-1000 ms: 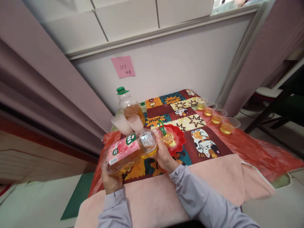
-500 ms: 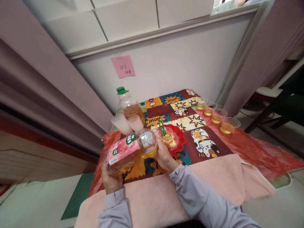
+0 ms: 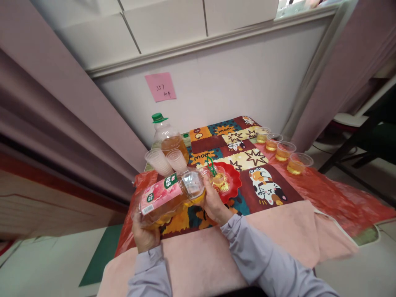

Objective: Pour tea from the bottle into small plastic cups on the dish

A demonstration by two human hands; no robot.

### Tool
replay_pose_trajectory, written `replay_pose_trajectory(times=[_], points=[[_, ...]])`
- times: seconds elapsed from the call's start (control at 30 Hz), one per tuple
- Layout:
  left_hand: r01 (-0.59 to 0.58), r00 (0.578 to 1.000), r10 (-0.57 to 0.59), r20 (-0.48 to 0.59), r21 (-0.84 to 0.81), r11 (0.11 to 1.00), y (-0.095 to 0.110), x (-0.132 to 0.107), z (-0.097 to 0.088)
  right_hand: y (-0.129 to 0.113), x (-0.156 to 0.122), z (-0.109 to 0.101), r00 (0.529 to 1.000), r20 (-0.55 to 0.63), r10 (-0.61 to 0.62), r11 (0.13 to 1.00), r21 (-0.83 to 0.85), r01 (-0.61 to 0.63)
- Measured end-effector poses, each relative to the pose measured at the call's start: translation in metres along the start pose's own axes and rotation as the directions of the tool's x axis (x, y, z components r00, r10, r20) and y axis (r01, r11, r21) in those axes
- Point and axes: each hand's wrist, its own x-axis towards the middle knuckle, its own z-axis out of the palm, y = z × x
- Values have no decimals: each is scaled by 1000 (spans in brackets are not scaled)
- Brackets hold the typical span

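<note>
A large clear juice bottle [image 3: 162, 197] with a pink label and amber liquid lies tilted nearly sideways between my hands. My left hand [image 3: 145, 236] is closed under its base. Around the neck end wraps my right hand [image 3: 213, 202]. The bottle's mouth points right, over a clear plastic cup [image 3: 219, 176] with some yellow liquid in it. That cup stands on a red scalloped plate [image 3: 235, 183]. A green loop [image 3: 211, 166] sticks up by the bottle's mouth; whether it is joined to the bottle I cannot tell.
Two stacks of clear cups [image 3: 159, 161] stand behind the bottle, with a green-capped jug [image 3: 170, 138] of amber drink beyond. Several filled cups [image 3: 285, 151] line the right side on red plastic sheeting [image 3: 340, 202]. A pink cloth [image 3: 198, 264] covers the near edge; a wall [image 3: 216, 90] rises behind.
</note>
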Motion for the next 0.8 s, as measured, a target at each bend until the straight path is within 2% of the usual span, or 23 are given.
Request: replay_pose_trajectory(times=[0.23, 0.8], points=[[12, 1000, -12, -1, -5, 1000, 0, -1, -1, 0, 0, -1, 1000, 15, 10, 1000, 16, -10], [10, 1000, -10, 11, 8, 1000, -1, 0, -1, 5, 3, -5, 999, -31, 18, 1000, 21, -17]])
